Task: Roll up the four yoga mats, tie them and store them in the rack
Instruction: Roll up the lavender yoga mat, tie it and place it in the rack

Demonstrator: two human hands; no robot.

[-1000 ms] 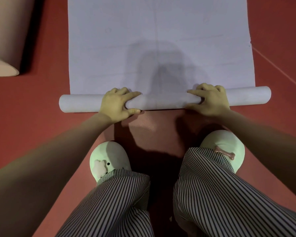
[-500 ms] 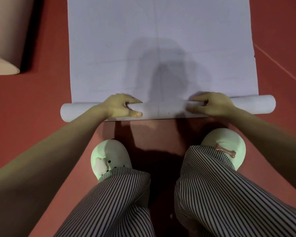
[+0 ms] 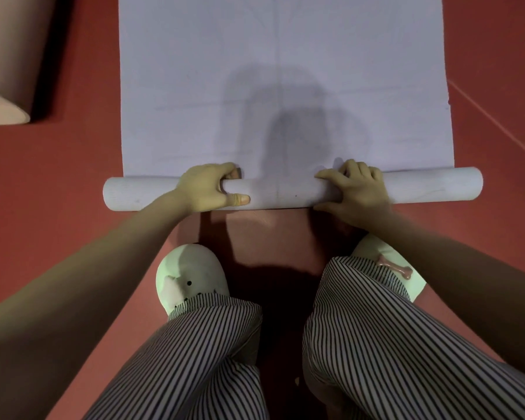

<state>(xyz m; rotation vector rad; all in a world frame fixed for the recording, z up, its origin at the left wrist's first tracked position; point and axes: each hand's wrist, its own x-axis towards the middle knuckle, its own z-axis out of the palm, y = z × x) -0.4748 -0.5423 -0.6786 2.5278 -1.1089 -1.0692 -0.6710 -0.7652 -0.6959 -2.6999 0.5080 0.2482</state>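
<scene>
Yoga mat [image 3: 285, 86]: only one is in view, pale lilac-grey, and it lies on the red floor [image 3: 58, 192] in front of the person. Its far part is flat and runs out of the picture at the top. Its near end is wound into one tight roll [image 3: 279, 194], which lies across the view and sticks out a little past the flat part on both sides.

Two hands are on this roll, well apart from each other. The left hand [image 3: 206, 189] grips it left of the middle, with the fingers [image 3: 229, 174] curled over the far side and the thumb along the near side. The right hand [image 3: 358, 192] lies on top, right of the middle, with bent fingers wrapped over the roll.

Near the roll, on the person's side, stand two pale green slippers, the left slipper [image 3: 188, 268] and the right slipper [image 3: 412, 283]; the right one carries one small pink bone [image 3: 396, 267]. Two legs in striped trousers [image 3: 194, 359] fill the bottom of the view. One beige object [image 3: 9, 56] stands on the floor at the upper left, apart from the mat; what it is I cannot tell. The person's shadow falls on the flat part of the mat.
</scene>
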